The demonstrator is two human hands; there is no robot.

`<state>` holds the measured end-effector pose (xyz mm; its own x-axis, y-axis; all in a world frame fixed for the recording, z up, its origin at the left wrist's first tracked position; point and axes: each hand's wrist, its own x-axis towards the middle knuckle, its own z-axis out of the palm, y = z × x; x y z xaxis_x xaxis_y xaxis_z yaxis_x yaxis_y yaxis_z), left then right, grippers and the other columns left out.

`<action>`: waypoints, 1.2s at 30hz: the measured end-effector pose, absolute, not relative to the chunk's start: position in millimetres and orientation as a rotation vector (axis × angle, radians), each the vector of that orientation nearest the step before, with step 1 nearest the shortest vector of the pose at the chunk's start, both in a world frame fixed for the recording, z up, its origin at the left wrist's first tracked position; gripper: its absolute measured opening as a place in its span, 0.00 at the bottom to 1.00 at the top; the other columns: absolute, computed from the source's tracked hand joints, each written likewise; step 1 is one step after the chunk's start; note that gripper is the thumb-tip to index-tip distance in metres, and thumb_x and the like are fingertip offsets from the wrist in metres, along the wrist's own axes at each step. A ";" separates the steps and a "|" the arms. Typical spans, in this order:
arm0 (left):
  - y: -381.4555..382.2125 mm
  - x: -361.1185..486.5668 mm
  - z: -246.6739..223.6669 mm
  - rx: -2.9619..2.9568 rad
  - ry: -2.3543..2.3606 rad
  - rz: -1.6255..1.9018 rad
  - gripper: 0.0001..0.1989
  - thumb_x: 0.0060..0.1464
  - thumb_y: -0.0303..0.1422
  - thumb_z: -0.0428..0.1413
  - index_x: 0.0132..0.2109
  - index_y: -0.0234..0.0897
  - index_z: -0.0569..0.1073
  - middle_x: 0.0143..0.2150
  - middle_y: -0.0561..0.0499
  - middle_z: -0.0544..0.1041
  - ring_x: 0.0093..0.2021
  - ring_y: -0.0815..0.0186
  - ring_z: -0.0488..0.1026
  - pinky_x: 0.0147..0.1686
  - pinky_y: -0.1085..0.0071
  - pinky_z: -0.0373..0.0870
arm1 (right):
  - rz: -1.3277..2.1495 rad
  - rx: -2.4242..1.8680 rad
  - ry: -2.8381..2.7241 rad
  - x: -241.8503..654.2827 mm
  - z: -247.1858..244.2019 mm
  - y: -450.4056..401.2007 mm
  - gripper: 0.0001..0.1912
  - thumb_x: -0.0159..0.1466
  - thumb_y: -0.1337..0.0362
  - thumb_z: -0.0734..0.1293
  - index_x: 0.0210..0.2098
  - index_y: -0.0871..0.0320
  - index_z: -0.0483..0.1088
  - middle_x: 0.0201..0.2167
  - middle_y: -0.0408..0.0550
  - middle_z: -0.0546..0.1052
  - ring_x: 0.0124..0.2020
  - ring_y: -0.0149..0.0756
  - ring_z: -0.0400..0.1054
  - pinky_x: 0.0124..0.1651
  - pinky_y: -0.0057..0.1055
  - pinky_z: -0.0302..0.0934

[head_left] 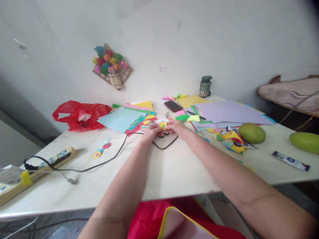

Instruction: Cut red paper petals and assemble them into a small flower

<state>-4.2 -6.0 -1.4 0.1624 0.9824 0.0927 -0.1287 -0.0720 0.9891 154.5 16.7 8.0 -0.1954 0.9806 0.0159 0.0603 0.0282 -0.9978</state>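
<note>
Over the middle of the table (174,174), both my hands hold a small yellow paper flower with a green centre (162,124) between their fingertips. My left hand (152,131) pinches its left side and my right hand (178,127) its right side. Just under the fingers are small dark parts I cannot make out, partly hidden. A black cable (99,165) runs from the left to the area below my hands. Small finished-looking paper flowers (97,154) in yellow, red and blue lie to the left, apart from my hands.
Coloured paper sheets (117,119), a red plastic bag (83,114) and a power strip (56,158) are on the left. A phone (173,106), purple paper (224,112) and clay packets (182,117) lie behind. Paper scraps (234,141), green fruit (252,132) and a tube (291,160) are right.
</note>
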 end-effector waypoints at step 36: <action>0.8 -4.5 -5.6 1.257 0.976 1.210 0.11 0.37 0.35 0.61 0.28 0.34 0.70 0.24 0.51 0.74 0.21 0.69 0.71 0.25 0.72 0.70 | 1.381 -1.121 -1.333 152.7 13.1 12.0 0.05 0.52 0.71 0.68 0.21 0.60 0.70 0.17 0.44 0.75 0.18 0.27 0.64 0.17 0.21 0.51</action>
